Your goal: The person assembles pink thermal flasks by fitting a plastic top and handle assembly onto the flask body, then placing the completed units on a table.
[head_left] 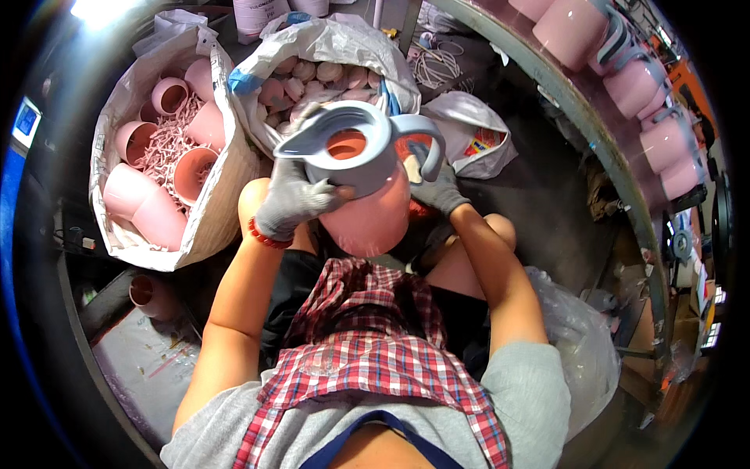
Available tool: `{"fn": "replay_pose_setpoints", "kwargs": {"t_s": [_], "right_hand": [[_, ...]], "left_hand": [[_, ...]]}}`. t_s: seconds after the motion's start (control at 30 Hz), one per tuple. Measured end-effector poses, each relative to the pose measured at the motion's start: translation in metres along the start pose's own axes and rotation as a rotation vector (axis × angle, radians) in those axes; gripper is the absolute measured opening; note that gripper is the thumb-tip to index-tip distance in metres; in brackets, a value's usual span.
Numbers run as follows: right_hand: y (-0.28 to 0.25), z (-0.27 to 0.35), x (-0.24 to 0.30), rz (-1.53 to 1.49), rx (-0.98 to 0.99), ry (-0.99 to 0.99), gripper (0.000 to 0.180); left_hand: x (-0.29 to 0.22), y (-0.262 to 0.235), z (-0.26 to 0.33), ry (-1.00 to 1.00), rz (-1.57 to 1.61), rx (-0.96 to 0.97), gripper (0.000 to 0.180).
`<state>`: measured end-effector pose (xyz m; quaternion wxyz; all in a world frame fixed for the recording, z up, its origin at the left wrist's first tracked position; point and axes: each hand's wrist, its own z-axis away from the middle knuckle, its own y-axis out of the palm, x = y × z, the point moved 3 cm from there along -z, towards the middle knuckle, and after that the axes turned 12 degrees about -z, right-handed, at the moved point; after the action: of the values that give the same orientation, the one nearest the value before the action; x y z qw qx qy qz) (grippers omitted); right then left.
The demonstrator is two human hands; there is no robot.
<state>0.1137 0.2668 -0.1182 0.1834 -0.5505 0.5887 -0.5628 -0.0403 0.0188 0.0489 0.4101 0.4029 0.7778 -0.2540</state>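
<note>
Just above the centre of view, toward twelve o'clock, a pink jug (367, 223) with a grey-blue top (369, 176) is held up over the lap. Its spout (297, 144) points to nine o'clock, its handle (431, 131) juts out at three, and its open mouth shows a reddish inside.

On the jug's eight o'clock side, the left hand (301, 203), in a grey glove, is clamped on the jug, its thumb lying across the lower edge of the top. A red bracelet (269, 238) circles that wrist. On the four o'clock side, the right hand (439, 189), also gloved, is just beside the handle and partly hidden by it; I cannot tell how firmly its fingers close.

At ten o'clock a white sack (233, 209) holds pink cups (207, 125) among pink shreds (175, 129). Just short of twelve, behind the jug, a second sack (361, 51) holds small round pieces (330, 72). Between one and two lies a smaller white bag (461, 117); at two, a shelf (558, 95) bears more pink jugs (570, 33). Toward half past eight, a single cup (160, 301) rests on a grey board (148, 371). At four o'clock sits a clear plastic bag (582, 367).
</note>
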Motion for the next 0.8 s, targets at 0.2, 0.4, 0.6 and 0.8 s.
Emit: {"fn": "replay_pose_setpoints", "kwargs": {"t_s": [0.2,0.4,0.6,0.8], "right_hand": [[-0.167,-0.047,0.009,-0.400,-0.369,0.165,0.064],[-0.296,-0.052,0.188,0.009,-0.430,-0.537,0.053],[-0.165,-0.073,0.178,0.181,-0.126,-0.410,0.064],[-0.169,-0.068,0.165,-0.047,-0.152,-0.409,0.063]], "left_hand": [[0.063,0.060,-0.047,0.086,0.057,0.175,0.114],[0.098,0.076,-0.060,0.070,0.020,0.257,0.129],[0.091,0.056,-0.034,0.131,-0.214,0.216,0.126],[0.085,0.057,-0.026,0.150,-0.433,0.162,0.108]]}}
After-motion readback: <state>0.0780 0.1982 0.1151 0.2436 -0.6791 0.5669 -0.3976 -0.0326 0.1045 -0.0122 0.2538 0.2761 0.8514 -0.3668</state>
